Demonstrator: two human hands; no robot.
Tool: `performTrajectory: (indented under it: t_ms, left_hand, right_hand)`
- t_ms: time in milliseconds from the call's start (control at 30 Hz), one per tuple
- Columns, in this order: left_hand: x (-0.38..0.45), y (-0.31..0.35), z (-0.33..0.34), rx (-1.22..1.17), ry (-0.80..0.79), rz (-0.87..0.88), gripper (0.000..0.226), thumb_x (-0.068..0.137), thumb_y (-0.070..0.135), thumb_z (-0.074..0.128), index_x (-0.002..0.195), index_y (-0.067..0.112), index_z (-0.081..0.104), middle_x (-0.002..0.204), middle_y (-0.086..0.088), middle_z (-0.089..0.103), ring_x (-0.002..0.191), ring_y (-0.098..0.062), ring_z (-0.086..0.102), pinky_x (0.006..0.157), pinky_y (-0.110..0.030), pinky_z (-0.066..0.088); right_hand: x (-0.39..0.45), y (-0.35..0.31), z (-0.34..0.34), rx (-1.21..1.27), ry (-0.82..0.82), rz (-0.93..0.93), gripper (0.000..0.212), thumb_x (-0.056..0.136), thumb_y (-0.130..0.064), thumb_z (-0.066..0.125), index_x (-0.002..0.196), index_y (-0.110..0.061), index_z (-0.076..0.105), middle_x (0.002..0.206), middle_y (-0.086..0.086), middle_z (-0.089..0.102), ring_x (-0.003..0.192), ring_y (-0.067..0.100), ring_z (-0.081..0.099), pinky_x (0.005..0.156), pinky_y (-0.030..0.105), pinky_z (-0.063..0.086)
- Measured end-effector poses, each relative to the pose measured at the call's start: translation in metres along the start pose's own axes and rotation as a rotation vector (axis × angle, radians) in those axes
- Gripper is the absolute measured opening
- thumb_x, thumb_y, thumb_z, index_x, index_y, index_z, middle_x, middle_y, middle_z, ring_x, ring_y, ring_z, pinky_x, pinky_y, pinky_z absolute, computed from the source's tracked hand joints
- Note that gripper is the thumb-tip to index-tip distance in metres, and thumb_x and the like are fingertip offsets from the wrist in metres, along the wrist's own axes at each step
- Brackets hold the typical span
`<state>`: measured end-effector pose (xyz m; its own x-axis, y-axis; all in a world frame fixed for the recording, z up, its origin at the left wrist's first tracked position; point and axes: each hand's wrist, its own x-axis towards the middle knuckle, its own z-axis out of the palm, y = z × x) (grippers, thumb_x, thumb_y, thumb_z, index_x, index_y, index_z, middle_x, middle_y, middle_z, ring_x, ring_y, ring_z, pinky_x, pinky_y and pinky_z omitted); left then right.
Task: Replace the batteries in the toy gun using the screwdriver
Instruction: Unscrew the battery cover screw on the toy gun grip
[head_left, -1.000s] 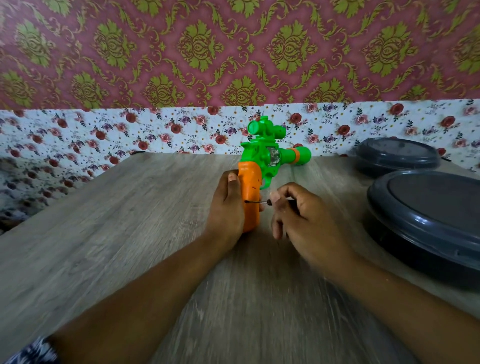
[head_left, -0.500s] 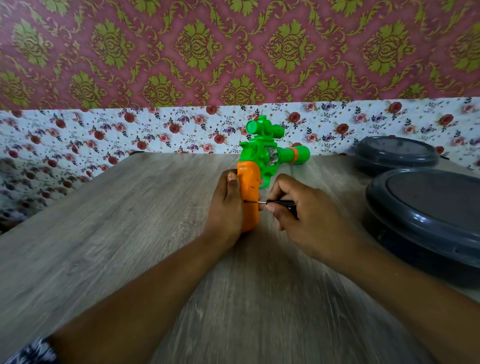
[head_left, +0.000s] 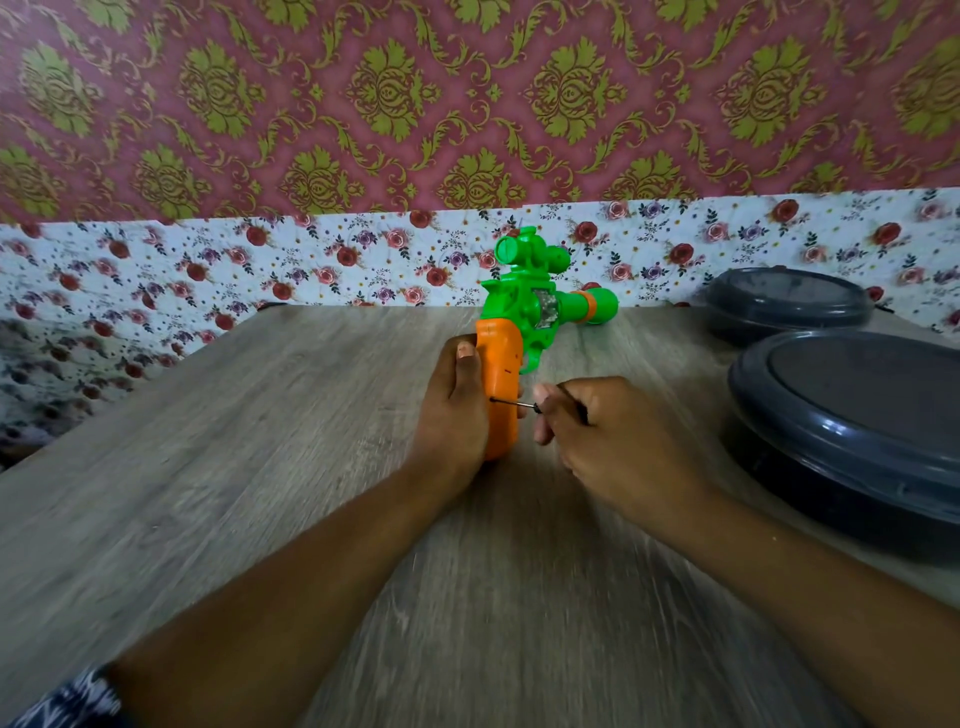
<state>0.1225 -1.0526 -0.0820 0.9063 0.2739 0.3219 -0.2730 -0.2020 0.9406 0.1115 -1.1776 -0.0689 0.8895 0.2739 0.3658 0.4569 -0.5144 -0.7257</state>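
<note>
A toy gun (head_left: 524, 312) with a green body and an orange grip stands on the wooden table (head_left: 260, 467), grip down and barrel pointing right. My left hand (head_left: 454, 410) wraps the orange grip from the left, thumb lying up its side. A small screwdriver (head_left: 511, 402) lies level, its thin metal tip touching the right face of the grip. My right hand (head_left: 608, 441) pinches its dark handle, which is mostly hidden by the fingers.
Two dark grey round lidded containers stand at the right, a large one (head_left: 857, 426) close to my right hand and a smaller one (head_left: 789, 301) behind it. A floral-papered wall rises just behind the table's far edge.
The fingers of my right hand have shifted around the screwdriver handle, rolling it, while the tip stays on the grip. My left hand and the gun have held still.
</note>
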Motion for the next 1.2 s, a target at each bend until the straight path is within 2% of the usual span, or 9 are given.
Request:
performTrajectory:
  t_ms: [133,333,467,600,700,867,1000,1100,1200]
  left_hand:
    - [0.000,-0.001,-0.001,0.003,0.002,0.024,0.031,0.104,0.025,0.020,0.116,0.017,0.047,0.082,0.011,0.053,0.056,0.015,0.059,0.050,-0.002,0.042]
    - [0.002,-0.006,-0.001,0.046,0.020,0.030,0.026,0.103,0.027,0.022,0.104,0.021,0.048,0.093,-0.003,0.059,0.075,-0.003,0.059,0.075,-0.022,0.045]
    - [0.001,-0.002,0.000,0.004,0.007,0.023,0.028,0.104,0.023,0.022,0.103,0.017,0.049,0.077,0.005,0.057,0.053,0.010,0.060,0.049,-0.003,0.042]
    - [0.004,-0.003,-0.001,-0.047,0.030,-0.018,0.029,0.104,0.024,0.022,0.094,0.026,0.049,0.076,0.005,0.060,0.048,0.003,0.061,0.050,-0.016,0.049]
    - [0.003,-0.004,-0.001,-0.038,0.010,-0.022,0.026,0.103,0.026,0.022,0.104,0.025,0.048,0.077,0.005,0.060,0.050,0.003,0.062,0.050,-0.016,0.050]
    - [0.001,0.000,-0.001,-0.066,0.011,-0.013,0.025,0.103,0.020,0.022,0.106,0.015,0.047,0.078,0.002,0.057,0.049,0.008,0.060,0.044,-0.005,0.043]
    - [0.002,-0.002,-0.001,-0.044,0.032,-0.008,0.026,0.103,0.020,0.022,0.107,0.014,0.048,0.078,0.006,0.055,0.051,0.012,0.059,0.044,-0.002,0.040]
    - [0.003,-0.002,-0.001,-0.048,0.021,-0.010,0.032,0.103,0.020,0.023,0.116,0.008,0.050,0.079,0.007,0.056,0.052,0.013,0.059,0.045,-0.002,0.041]
    - [0.002,0.000,0.000,-0.064,0.011,-0.006,0.030,0.103,0.018,0.022,0.112,0.009,0.049,0.078,0.008,0.055,0.050,0.013,0.058,0.044,-0.003,0.041]
  right_hand:
    - [0.003,0.001,-0.003,-0.110,0.042,-0.122,0.030,0.089,-0.027,0.059,0.070,-0.005,0.063,0.049,-0.005,0.051,0.045,0.009,0.043,0.049,0.015,0.034]
    - [0.005,0.000,-0.011,0.022,0.024,-0.126,0.010,0.081,-0.019,0.069,0.073,-0.017,0.064,0.064,-0.004,0.066,0.052,0.003,0.061,0.058,0.010,0.045]
    - [0.002,-0.003,-0.004,0.126,0.019,-0.069,0.017,0.089,-0.022,0.057,0.079,-0.010,0.061,0.061,-0.004,0.058,0.057,0.005,0.054,0.059,0.017,0.042]
    - [0.000,-0.008,-0.006,-0.081,-0.014,0.020,0.040,0.097,-0.038,0.034,0.070,-0.017,0.055,0.058,-0.001,0.050,0.057,0.015,0.048,0.063,0.034,0.041]
    - [0.002,-0.010,-0.007,-0.072,-0.016,0.052,0.042,0.098,-0.034,0.037,0.069,-0.012,0.056,0.055,0.002,0.047,0.052,0.016,0.044,0.061,0.036,0.042]
    - [-0.001,-0.010,-0.005,-0.215,0.054,-0.047,0.026,0.094,-0.034,0.047,0.072,-0.020,0.049,0.057,-0.007,0.042,0.053,0.008,0.039,0.045,0.019,0.025]
    - [0.000,-0.006,-0.003,-0.186,0.083,-0.105,0.017,0.088,-0.030,0.057,0.081,-0.016,0.050,0.061,-0.010,0.044,0.056,0.007,0.041,0.054,0.028,0.034]
    - [0.000,-0.008,-0.003,-0.101,0.113,-0.103,0.017,0.085,-0.027,0.062,0.078,-0.020,0.048,0.062,-0.013,0.047,0.056,0.001,0.045,0.051,0.013,0.032]
    - [-0.001,-0.007,-0.001,-0.046,0.104,-0.063,0.018,0.088,-0.031,0.057,0.079,-0.018,0.048,0.062,-0.010,0.049,0.055,0.002,0.045,0.052,0.013,0.035]
